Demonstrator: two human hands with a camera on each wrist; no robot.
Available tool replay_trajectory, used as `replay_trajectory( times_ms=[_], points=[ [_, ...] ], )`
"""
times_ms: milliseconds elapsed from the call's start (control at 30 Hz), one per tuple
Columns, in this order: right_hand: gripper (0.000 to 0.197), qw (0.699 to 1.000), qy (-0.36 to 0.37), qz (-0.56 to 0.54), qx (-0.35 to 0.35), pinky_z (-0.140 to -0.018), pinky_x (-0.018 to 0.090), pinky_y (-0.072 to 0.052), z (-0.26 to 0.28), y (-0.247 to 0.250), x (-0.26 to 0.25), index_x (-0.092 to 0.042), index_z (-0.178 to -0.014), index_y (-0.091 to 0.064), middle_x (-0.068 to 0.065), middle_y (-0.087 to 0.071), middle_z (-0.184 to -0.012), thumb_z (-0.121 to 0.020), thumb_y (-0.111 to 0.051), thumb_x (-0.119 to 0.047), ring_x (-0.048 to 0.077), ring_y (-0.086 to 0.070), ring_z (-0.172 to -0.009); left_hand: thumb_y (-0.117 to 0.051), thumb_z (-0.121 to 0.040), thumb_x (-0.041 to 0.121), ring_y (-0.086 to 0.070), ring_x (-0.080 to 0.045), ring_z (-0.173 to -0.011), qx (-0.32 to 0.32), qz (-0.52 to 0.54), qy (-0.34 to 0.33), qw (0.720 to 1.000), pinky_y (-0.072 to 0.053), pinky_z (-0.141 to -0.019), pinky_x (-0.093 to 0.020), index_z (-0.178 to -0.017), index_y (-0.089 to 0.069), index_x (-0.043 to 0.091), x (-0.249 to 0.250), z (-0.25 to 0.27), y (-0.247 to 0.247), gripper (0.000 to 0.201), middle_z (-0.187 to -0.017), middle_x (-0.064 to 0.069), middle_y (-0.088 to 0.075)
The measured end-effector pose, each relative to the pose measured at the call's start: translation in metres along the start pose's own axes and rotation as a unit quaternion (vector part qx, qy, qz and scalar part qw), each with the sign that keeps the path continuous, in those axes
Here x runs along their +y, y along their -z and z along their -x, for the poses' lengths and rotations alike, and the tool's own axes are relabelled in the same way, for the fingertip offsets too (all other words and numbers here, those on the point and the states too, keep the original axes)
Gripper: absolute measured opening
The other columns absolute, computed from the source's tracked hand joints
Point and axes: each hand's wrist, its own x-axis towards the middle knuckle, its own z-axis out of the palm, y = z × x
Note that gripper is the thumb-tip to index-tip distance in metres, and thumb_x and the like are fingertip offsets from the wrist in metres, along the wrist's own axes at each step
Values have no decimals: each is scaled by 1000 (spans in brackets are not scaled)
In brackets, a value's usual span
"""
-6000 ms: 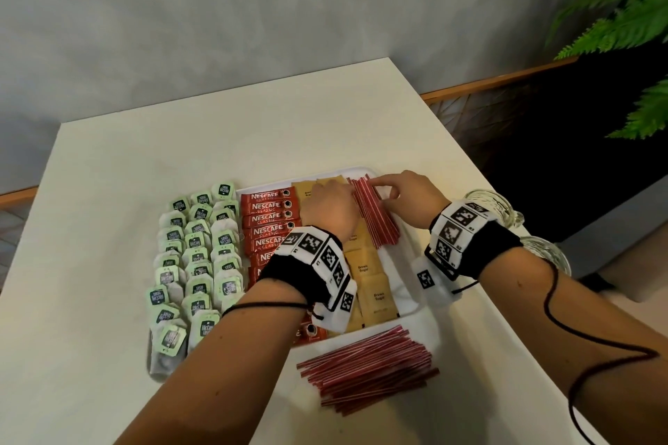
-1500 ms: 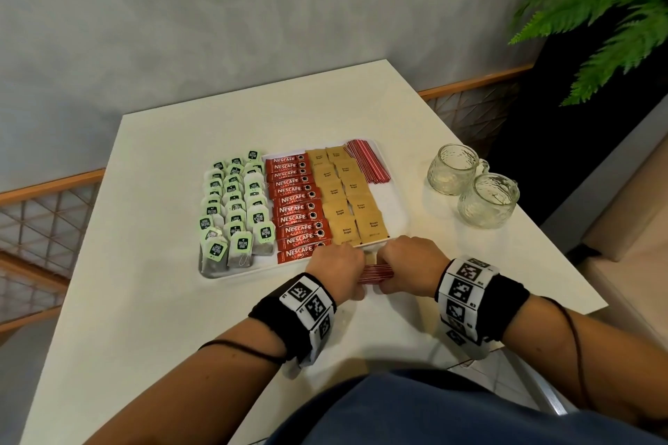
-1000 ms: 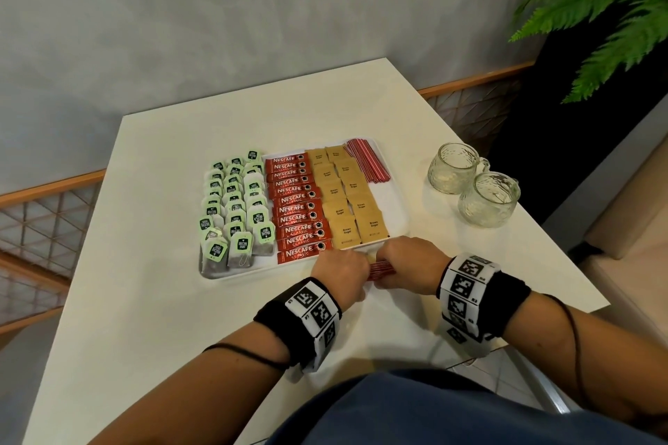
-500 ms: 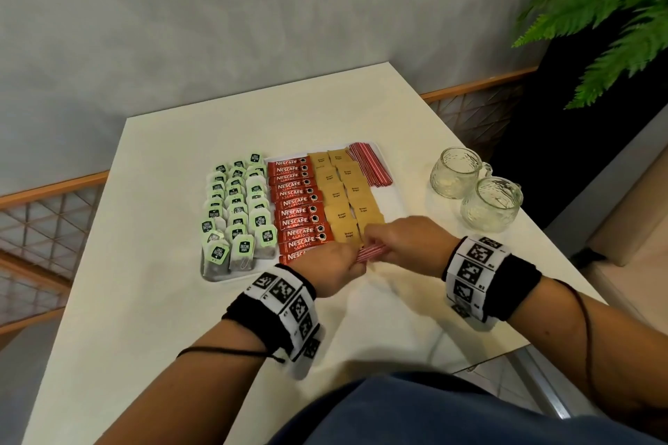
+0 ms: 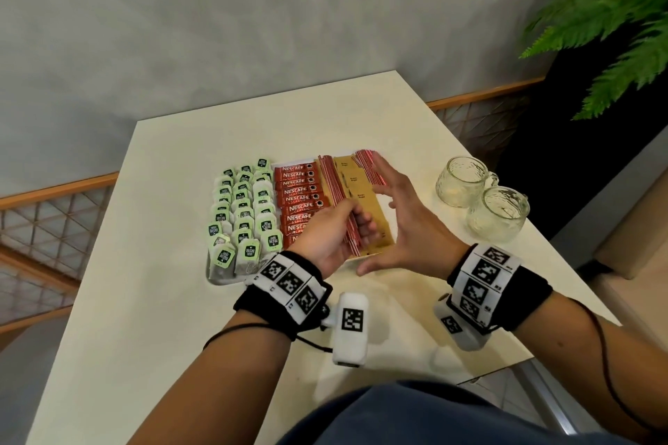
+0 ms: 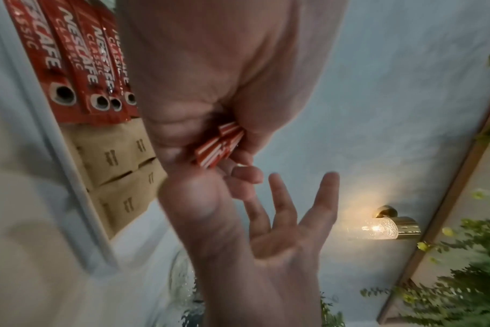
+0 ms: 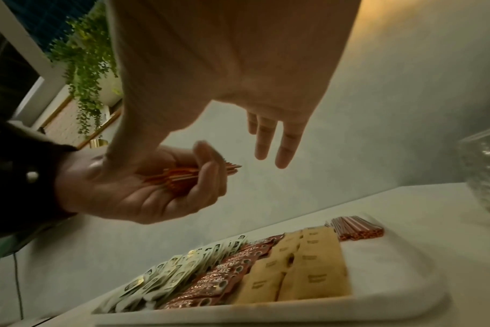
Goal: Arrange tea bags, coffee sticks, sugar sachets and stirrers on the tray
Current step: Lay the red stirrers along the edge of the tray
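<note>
1. A grey wall [image 5: 253, 29] stands behind everything, with a wooden rail [image 5: 58, 188] and lattice at its foot and a fern [image 5: 621, 18] at the upper right.
2. A lit wall lamp [image 6: 383, 227] shows in the left wrist view.
3. The cream table [image 5: 144, 300] fills the middle of the head view.
4. The white tray [image 7: 392, 294] lies on the table, just beyond both hands.
5. Two glass mugs [image 5: 480, 199] stand close together on the table right of the tray, well apart from the hands.
6. On the tray, from left to right, lie rows of green-tagged tea bags [image 5: 242, 213], red coffee sticks [image 5: 300, 191] and brown sugar sachets [image 5: 352, 181].
7. A small pile of red stirrers [image 7: 355, 227] lies at the tray's far right corner.
8. The left hand [image 5: 332, 235] hangs above the tray's near edge, its fingers curled round a bundle [image 5: 339, 199] of red striped stirrers.
9. The bundle runs through the left palm, its far end reaching out over the tray and its near ends poking out by the heel of the hand.
10. The right hand [image 5: 408, 228] hangs just beside the left, palm toward the bundle, fingers straight and spread, holding nothing.
11. The right thumb lies near the left hand's heel; whether they touch I cannot tell.
</note>
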Motion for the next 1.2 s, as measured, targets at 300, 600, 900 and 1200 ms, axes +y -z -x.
replay_trajectory(
  times_ms=[300,600,900,1200],
  points=[
    [141,1000,20,10,8,-111,37,-37,-6,2,-3,-47,-148,6,-10,-12,-155,-48,-92,-48,15,-28,-143,-47,-101,17,-59,-14,-49,-28,37,24,999,-59,-56,-30,-79,-51,10,0,8,-9,24,-58,-2,-52],
    [143,995,17,93,23,-109,49,-38,-12,0,1,-33,-153,3,3,-11,-160,-45,-86,-65,15,-16,-147,-49,-100,20,-51,-9,-46,-76,-87,34,993,-32,-35,-17,-74,-50,14,0,12,0,27,-59,1,-44],
    [72,968,-120,-213,56,-112,21,-31,-26,35,14,-28,-152,-22,-11,-28,-156,-89,-52,-48,2,-25,-143,-49,-101,19,-25,-7,-42,-141,-303,49,941,-36,-51,-21,-74,-48,15,-14,17,17,27,-51,9,-30],
    [54,970,-107,-216,20,-117,34,-30,-28,24,20,-24,-144,-42,-8,-47,-146,-96,-40,-49,2,-41,-135,-51,-99,20,-40,-10,-45,-140,-317,43,937,-53,-53,-28,-80,-51,13,-13,20,8,20,-53,6,-35]
  ],
)
